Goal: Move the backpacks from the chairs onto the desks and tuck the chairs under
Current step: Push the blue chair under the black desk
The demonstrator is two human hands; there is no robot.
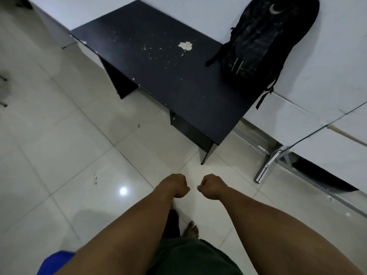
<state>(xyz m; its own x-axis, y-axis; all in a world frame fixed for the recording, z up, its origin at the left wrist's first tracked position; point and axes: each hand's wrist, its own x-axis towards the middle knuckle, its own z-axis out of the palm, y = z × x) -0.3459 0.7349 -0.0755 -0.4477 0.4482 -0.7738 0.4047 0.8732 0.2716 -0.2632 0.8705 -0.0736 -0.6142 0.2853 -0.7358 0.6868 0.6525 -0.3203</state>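
A dark backpack [264, 42] with a pale crescent logo stands on the right end of a dark desk [158, 76], leaning against the white wall. The desk top is chipped, with a pale patch near its middle. My left hand [176, 185] and my right hand [211, 185] hang side by side over the tiled floor in front of the desk. Both are closed into fists with nothing in them, well short of the desk's near corner. No chair shows whole in this view.
Glossy white floor tiles [69, 135] spread to the left. A metal frame leg [266, 167] of a white table stands at the right. Dark chair legs [4, 92] peek in at the left edge. A blue object [53, 261] sits bottom left.
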